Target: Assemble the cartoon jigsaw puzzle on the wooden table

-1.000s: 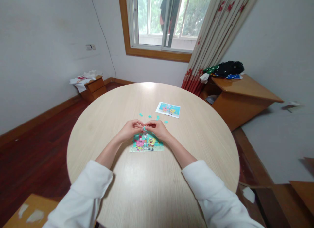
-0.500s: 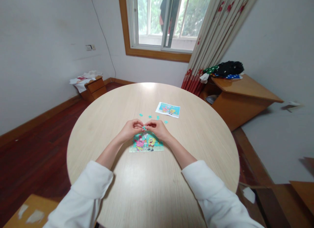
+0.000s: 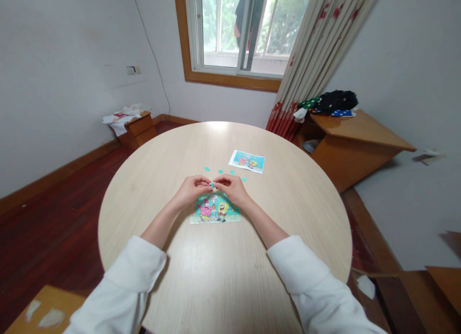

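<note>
Between the fingertips of both hands is a small teal puzzle piece (image 3: 212,185). My left hand (image 3: 194,187) pinches it from the left, and my right hand (image 3: 231,187) pinches it from the right. Just below them on the table lies a partly covered jigsaw puzzle (image 3: 216,210) with a pink starfish, a pale figure and a yellow sponge character. My wrists and fingers hide its upper corners. Several loose teal puzzle pieces (image 3: 220,171) are scattered beyond my fingers. A printed reference picture (image 3: 248,161) with the same characters lies farther back to the right.
Everything rests on a round pale wooden table (image 3: 216,276). A brown cabinet (image 3: 356,147) with a pile of clothes (image 3: 334,101) stands to the right of it. A small wooden drawer unit (image 3: 140,130) is at the left, and a window (image 3: 245,31) with a curtain (image 3: 317,46) is behind.
The piece between my fingertips has turned or shifted slightly upward. My hands and arms otherwise hold almost the same position, and the puzzle and loose pieces stay in place.
</note>
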The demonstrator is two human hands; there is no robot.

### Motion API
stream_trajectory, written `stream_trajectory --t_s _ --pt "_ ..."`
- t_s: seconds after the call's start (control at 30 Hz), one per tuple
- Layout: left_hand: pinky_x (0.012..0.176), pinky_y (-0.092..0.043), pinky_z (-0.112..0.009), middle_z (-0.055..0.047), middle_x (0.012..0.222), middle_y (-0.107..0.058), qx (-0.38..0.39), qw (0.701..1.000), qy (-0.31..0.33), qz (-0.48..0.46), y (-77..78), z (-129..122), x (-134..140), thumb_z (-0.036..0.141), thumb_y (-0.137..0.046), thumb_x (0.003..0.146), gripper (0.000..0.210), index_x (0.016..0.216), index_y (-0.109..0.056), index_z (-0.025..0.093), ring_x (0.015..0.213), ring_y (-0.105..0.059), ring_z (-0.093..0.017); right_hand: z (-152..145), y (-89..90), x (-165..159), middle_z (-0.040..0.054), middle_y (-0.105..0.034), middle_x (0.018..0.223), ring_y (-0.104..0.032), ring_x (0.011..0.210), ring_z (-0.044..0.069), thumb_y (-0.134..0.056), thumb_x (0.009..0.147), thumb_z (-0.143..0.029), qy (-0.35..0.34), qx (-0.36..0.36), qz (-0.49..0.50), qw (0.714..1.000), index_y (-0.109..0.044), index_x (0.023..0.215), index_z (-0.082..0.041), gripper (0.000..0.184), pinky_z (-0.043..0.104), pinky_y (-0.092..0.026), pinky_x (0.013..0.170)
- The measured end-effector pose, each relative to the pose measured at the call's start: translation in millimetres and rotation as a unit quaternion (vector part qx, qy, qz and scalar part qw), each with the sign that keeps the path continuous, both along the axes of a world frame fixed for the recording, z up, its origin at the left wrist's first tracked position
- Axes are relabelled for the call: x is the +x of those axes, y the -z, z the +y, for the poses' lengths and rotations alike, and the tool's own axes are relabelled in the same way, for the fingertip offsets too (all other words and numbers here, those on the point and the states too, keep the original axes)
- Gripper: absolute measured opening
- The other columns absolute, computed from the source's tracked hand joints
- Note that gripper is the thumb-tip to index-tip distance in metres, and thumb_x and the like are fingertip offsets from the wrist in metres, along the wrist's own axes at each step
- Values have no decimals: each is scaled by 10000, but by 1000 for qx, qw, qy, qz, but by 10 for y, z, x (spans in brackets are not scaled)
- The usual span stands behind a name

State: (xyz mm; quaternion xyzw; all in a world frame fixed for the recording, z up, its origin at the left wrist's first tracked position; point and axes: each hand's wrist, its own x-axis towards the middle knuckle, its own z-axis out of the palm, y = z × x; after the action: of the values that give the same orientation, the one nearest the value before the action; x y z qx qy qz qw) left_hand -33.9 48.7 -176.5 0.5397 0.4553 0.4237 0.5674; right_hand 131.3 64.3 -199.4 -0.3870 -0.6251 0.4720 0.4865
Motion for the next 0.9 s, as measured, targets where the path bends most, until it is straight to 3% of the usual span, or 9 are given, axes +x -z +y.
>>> stream_trajectory --t_s 0.2,0.43,0.6,0.73,0.9 --pt "644 -475 -296 -50 640 -658 17 1000 -10 23 -1 -2 5 277 -755 569 225 699 -669 114 607 -613 -149 -18 -17 -10 42 -655 734 -600 695 148 -673 667 -318 7 14 -7 1000 -648 718 -152 175 288 -476 683" --pt "616 -451 -280 -49 658 -666 82 994 -23 67 39 7 10 278 -715 583 170 666 -677 134 627 -592 -158 -66 -102 36 29 -637 710 -565 655 125 -612 732 -257 12 100 -145 984 -641 739 -153 109 258 -447 635" --pt "627 -464 -286 -55 695 -682 101 991 -24 86 76 13 19 281 -693 614 149 679 -686 147 670 -605 -173 -73 -158 55 23 -642 683 -538 632 116 -625 729 -270 -13 108 -183 977 -655 721 -154 120 252 -425 624" --pt "642 -473 -292 -65 727 -686 104 991 -29 75 27 9 28 296 -698 623 183 723 -694 142 665 -606 -168 -37 -166 108 21 -631 654 -556 615 126 -671 677 -355 -8 33 -106 994 -627 675 -153 207 262 -431 601" --pt "596 -473 -288 -50 684 -661 74 994 -69 49 -20 30 13 310 -712 610 192 701 -670 146 583 -573 -142 85 -87 372 2 -593 544 -502 474 90 -780 516 -397 34 -167 46 984 -587 622 -150 331 226 -390 476"
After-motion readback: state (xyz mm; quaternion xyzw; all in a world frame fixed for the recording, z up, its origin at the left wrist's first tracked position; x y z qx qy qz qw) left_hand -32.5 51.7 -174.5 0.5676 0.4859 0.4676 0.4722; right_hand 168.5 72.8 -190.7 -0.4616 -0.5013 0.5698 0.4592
